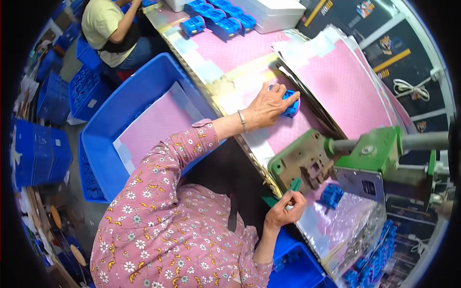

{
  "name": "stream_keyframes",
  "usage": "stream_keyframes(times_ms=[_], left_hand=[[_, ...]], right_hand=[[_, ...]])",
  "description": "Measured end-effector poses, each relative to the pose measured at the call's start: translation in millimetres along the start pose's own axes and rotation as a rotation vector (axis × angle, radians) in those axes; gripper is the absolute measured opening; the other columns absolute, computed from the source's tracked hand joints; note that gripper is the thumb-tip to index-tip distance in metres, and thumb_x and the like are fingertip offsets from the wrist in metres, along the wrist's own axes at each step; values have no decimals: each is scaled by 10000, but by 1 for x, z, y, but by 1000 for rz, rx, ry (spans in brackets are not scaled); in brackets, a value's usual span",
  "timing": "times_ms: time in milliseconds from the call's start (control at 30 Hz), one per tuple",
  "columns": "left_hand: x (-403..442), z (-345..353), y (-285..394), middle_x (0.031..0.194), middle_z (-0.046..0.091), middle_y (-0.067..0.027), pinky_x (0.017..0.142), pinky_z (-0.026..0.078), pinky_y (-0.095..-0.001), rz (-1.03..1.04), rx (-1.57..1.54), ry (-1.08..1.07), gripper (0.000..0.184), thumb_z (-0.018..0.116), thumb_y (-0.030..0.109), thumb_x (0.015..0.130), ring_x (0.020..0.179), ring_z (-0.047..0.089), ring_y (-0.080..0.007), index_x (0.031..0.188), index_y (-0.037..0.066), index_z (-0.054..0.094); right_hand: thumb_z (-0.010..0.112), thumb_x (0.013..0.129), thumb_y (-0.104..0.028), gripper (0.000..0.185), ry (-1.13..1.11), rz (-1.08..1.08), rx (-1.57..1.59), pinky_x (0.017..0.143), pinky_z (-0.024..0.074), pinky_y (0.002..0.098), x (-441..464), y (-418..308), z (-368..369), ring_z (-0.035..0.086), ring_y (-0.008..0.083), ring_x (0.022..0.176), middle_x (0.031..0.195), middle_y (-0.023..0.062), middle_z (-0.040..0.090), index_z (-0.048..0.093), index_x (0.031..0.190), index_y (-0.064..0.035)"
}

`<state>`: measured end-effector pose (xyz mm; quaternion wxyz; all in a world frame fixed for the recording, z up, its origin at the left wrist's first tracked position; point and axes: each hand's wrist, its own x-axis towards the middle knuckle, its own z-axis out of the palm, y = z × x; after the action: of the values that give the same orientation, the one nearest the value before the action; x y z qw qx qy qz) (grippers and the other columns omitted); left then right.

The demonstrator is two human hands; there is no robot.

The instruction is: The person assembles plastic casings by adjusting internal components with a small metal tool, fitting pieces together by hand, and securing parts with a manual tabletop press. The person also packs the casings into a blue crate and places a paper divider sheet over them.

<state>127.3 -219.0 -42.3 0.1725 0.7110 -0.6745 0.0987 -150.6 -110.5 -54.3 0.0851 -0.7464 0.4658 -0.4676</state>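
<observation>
My left hand (266, 106) reaches across the bench, its fingers wrapped over a blue plastic housing (291, 109) with a pink rim. The hand covers much of that housing, which rests on the pink sheet. Near the front edge of the bench, my right hand (287, 210) is closed around a slim green tool (295, 185); its exact kind is unclear. Between the hands stands a green bench press (370, 151), with a metal fixture on its base plate (283, 165). A second blue housing (331, 196) lies beside the press, beyond my right hand.
Several blue housings (225, 26) stand at the bench's far end by a white foam box (276, 14). Stacked pink sheets (336, 77) lie behind the press. A large blue bin (98, 149) is beside me. A co-worker (108, 29) sits beyond. Clear plastic bags (357, 225) lie at right.
</observation>
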Motion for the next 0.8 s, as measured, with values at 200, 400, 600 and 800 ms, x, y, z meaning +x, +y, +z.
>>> stream_keyframes(times_ms=[200,400,600,800], left_hand=[[-17,-12,-81,1092,556,-196,818,459,-510,-319,-65,155,761,766,391,780,1033,551,-382,1414,141,428],[-17,8,-254,1256,512,-185,844,438,-599,-536,322,99,843,693,163,714,1183,477,-380,1489,168,362],[-1,9,-371,1300,490,-190,849,480,-602,-742,555,-20,852,738,254,757,1238,458,-399,1506,260,332],[3,9,-384,1468,383,-264,998,383,-708,-940,527,-22,827,688,270,815,1388,326,-488,1534,225,282]], right_hand=[[680,877,-48,81,17,-81,-132,776,446,423,1,-7,5,564,315,875,952,122,621,618,922,-22],[689,844,-60,109,-56,-110,-227,979,391,508,5,-7,7,543,337,1032,1065,126,620,647,939,-24],[686,843,-51,110,-89,-97,-255,967,403,508,6,-8,7,545,343,1026,1057,130,625,650,937,-8],[691,803,-52,149,-99,-95,-246,963,415,514,7,-5,8,560,360,1019,1058,134,635,662,948,-28]])
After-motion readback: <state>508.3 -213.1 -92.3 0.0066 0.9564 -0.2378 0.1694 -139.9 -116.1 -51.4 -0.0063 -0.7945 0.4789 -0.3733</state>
